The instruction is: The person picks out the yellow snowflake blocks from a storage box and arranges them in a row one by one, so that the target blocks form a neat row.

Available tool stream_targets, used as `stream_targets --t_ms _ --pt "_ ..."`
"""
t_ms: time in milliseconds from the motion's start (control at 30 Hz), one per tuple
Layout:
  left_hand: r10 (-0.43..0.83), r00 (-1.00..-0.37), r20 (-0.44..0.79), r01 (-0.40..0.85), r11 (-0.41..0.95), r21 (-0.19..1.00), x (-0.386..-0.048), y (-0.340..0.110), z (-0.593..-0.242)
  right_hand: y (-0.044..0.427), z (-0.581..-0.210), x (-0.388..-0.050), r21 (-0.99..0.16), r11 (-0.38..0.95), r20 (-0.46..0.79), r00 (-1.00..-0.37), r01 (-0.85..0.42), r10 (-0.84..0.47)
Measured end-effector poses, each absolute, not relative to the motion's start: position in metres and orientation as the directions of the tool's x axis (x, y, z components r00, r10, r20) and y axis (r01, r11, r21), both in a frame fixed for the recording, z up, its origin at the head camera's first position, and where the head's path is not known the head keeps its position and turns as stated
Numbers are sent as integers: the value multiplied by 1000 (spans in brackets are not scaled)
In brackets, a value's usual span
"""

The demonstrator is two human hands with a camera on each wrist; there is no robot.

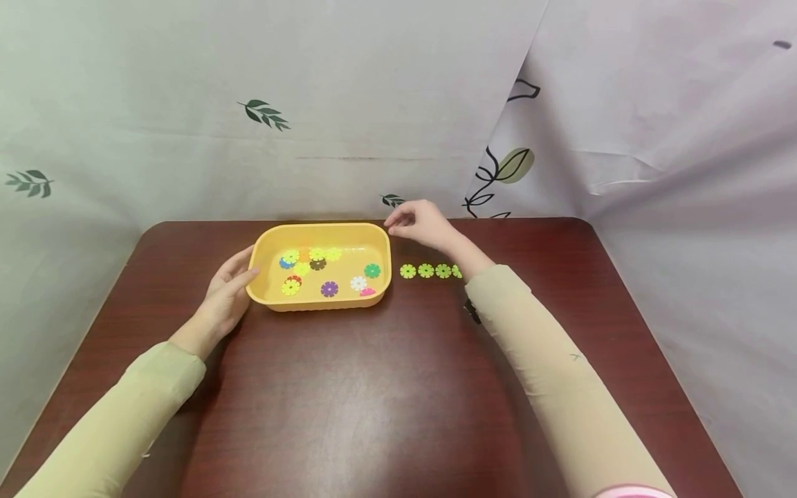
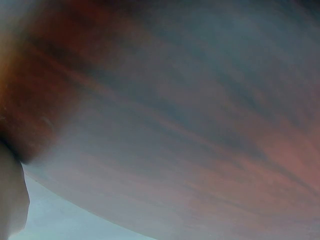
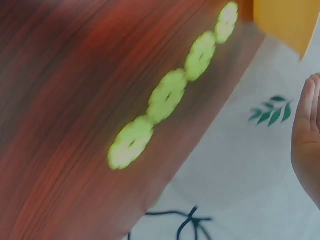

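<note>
A yellow tray (image 1: 320, 303) with loose flower-shaped discs in several colours stands toward the table's back. The left hand (image 1: 225, 294) grips its left end, thumb on the rim. The right hand (image 1: 425, 225) hovers by the tray's back right corner, fingers loosely bent, with no disc visible in them. Right of the tray, several yellow-green discs (image 1: 425, 270) lie in a row, partly hidden by the right forearm. The right wrist view shows that row (image 3: 167, 96), the tray's edge (image 3: 285, 22) and part of the right hand (image 3: 307, 135).
The dark red wooden table (image 1: 349, 387) ends at a pale cloth backdrop (image 1: 373, 83) with leaf prints. A small black object (image 1: 472, 311) shows beside the right sleeve. Something pink (image 1: 634, 492) is at the bottom right edge. The left wrist view is blurred.
</note>
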State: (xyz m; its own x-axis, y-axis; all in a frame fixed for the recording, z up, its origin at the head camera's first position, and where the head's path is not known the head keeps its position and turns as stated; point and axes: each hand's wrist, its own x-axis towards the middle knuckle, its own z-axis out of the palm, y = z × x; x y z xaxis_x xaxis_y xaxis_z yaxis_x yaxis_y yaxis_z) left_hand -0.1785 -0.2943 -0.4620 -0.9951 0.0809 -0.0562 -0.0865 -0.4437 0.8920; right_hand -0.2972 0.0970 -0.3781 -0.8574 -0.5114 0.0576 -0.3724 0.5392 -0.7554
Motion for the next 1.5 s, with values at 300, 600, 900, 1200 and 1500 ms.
stream_targets --t_ms 300,600,900,1200,1500 --pt "75 -995 -63 -90 -438 895 -177 -293 -462 52 -382 -288 -762 504 49 -811 -408 -582" --pt "87 -996 -29 -65 -447 892 -180 -290 -463 13 -387 -277 -790 449 49 -772 -418 -634" --pt "86 -996 -35 -70 -453 889 -180 -289 -462 -20 -397 -269 -816 406 21 -721 -413 -693" --pt "82 -996 -17 -55 -480 875 -179 -286 -462 -49 -406 -261 -787 414 13 -685 -457 -729" --pt "86 -996 -4 -46 -489 871 -179 -283 -465 -61 -416 -255 -760 441 -20 -661 -477 -751"
